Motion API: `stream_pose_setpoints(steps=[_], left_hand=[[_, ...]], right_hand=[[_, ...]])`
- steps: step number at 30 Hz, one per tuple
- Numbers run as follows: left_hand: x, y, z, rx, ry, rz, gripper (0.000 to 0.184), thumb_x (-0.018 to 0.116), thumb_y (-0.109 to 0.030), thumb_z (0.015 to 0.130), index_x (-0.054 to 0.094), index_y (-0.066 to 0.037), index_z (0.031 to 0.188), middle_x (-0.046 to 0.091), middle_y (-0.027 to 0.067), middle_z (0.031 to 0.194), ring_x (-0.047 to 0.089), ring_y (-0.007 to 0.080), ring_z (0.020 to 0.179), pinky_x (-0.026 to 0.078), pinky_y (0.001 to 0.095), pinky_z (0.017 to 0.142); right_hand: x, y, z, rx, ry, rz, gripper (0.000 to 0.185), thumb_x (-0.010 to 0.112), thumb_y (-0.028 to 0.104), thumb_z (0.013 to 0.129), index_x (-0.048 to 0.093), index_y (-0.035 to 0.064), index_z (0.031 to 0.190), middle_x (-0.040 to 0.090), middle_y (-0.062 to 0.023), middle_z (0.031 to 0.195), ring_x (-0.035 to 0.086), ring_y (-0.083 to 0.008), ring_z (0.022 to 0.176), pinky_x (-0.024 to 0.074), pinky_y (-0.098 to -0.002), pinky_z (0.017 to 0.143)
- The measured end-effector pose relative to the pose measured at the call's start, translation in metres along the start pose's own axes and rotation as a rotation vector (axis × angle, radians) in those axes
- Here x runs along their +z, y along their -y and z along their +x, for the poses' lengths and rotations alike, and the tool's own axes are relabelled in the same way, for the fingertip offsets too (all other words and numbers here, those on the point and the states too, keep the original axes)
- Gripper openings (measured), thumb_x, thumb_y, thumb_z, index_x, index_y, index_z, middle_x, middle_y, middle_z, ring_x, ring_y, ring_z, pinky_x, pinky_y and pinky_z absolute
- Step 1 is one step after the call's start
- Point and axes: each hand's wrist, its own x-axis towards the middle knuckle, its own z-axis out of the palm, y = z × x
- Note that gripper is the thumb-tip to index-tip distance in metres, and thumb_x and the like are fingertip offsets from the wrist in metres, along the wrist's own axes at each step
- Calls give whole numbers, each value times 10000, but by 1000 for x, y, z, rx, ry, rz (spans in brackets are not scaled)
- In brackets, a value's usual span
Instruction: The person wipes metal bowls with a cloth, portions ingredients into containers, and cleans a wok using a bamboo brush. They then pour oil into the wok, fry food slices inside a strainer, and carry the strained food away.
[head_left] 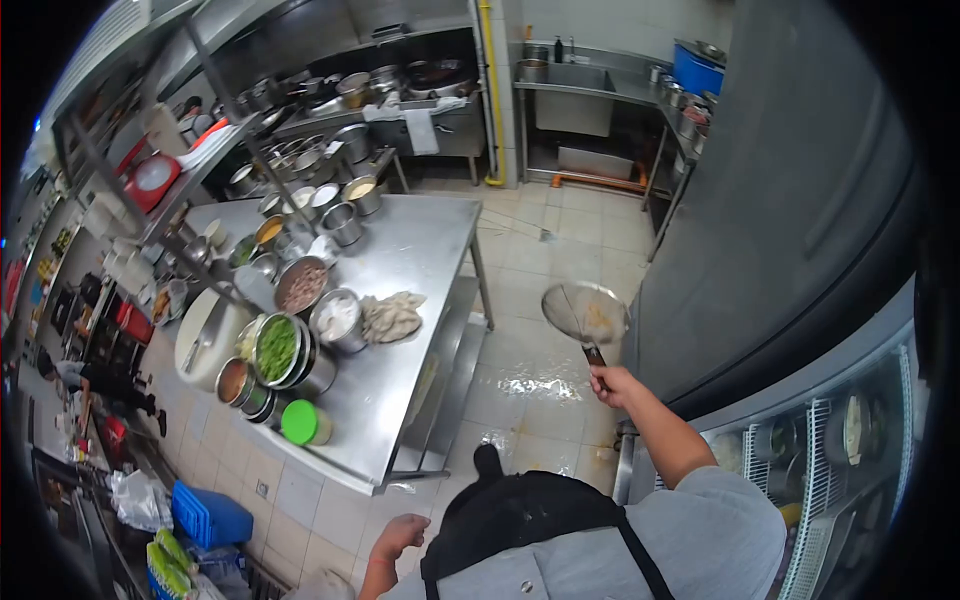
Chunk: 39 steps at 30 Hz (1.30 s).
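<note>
My right hand (612, 386) is wrapped round the dark handle of a round mesh strainer (562, 318), held out in front of me over the floor. A small heap of pale, yellowish food (600, 320) lies in the strainer; its kind I cannot make out. Low beside my body, my left hand (401, 536) is loosely curled, and nothing shows in it. The closest thing ahead of that hand is the near corner of the steel table (420, 260).
On the table stand a pot of green leaves (277, 350), a bowl of chopped meat (303, 285), a green-lidded tub (300, 423) and a crumpled cloth (392, 317). An open glass-doored fridge (800, 470) is at right. The tiled floor (530, 385) looks wet.
</note>
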Motion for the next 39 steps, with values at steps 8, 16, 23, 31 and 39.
stream_pose_setpoints(steps=[8, 16, 23, 31, 39], left_hand=[[6, -169, 71, 98, 342, -35, 309, 636, -224, 876, 650, 39, 1037, 614, 46, 758, 565, 129, 632, 462, 260, 597], [50, -489, 212, 359, 561, 204, 235, 682, -231, 860, 646, -36, 987, 595, -11, 776, 551, 77, 681, 449, 237, 615], [166, -711, 376, 1057, 11, 701, 613, 704, -265, 763, 512, 20, 1270, 613, 243, 1071, 618, 330, 938, 493, 386, 858], [130, -763, 585, 601, -185, 1212, 546, 649, -333, 773, 595, 17, 1189, 581, 264, 1212, 574, 368, 1125, 466, 411, 953], [98, -710, 625, 379, -289, 1069, 425, 630, -272, 726, 663, -28, 1073, 673, 198, 1010, 639, 354, 971, 502, 401, 871]], right_hand=[[23, 163, 70, -159, -106, 20, 190, 572, 230, 943, 516, 107, 809, 536, 3, 650, 498, -92, 515, 357, -222, 407], [11, 274, 91, -145, -213, 19, 182, 605, 245, 929, 497, 133, 833, 533, 14, 652, 484, -90, 512, 329, -232, 399], [-21, 288, 92, -220, -386, -48, 150, 594, 200, 908, 514, 73, 895, 547, -35, 610, 517, -146, 441, 367, -275, 371], [-81, 352, 167, -121, -509, -167, 164, 604, 204, 891, 528, 68, 838, 570, -57, 595, 554, -164, 447, 393, -290, 378], [-123, 569, 297, -267, -346, -15, 146, 587, 202, 918, 517, 84, 868, 521, -32, 592, 488, -139, 426, 386, -274, 380]])
